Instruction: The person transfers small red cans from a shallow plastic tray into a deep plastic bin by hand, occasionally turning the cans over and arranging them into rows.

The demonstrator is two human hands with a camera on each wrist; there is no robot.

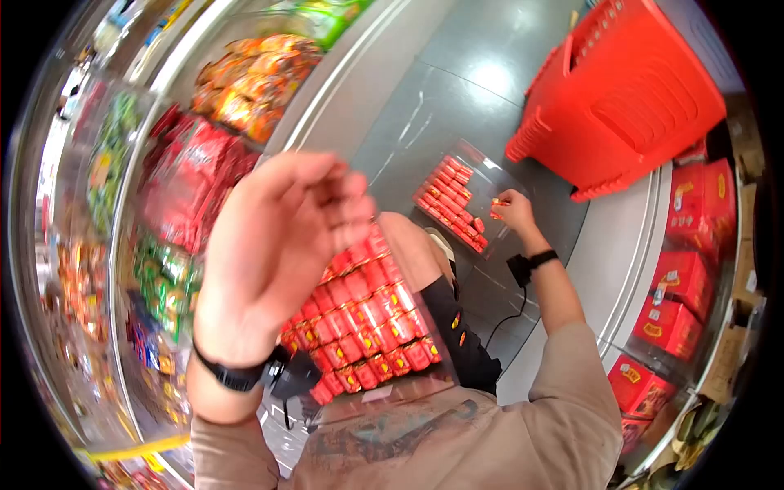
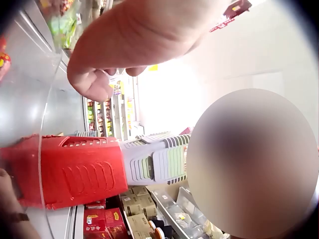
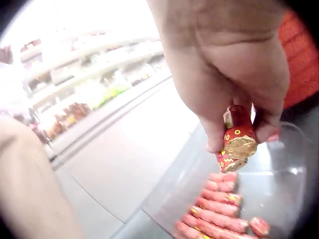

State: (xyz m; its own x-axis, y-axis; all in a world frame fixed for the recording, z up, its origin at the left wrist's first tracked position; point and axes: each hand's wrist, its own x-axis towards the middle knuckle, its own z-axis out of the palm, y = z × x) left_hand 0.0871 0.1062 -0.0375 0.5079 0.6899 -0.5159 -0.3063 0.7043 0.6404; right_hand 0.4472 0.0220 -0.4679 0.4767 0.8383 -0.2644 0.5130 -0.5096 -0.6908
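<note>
My right hand pinches small red-wrapped rolls with gold foil ends; in the right wrist view two rolls show between thumb and fingers. Just below that hand, a clear plastic box on the floor holds rows of the same red rolls, with one roll lying apart. Raised in front of the body, my left hand has loosely bent fingers and nothing visible in them. It overlaps a second clear box, tilted against the shirt and filled with neat rows of red rolls.
A red plastic basket stands on the floor beyond the right hand. Shelves with bagged sweets line the left side. Red boxes sit along the right shelf. A black cable hangs from the right wrist camera.
</note>
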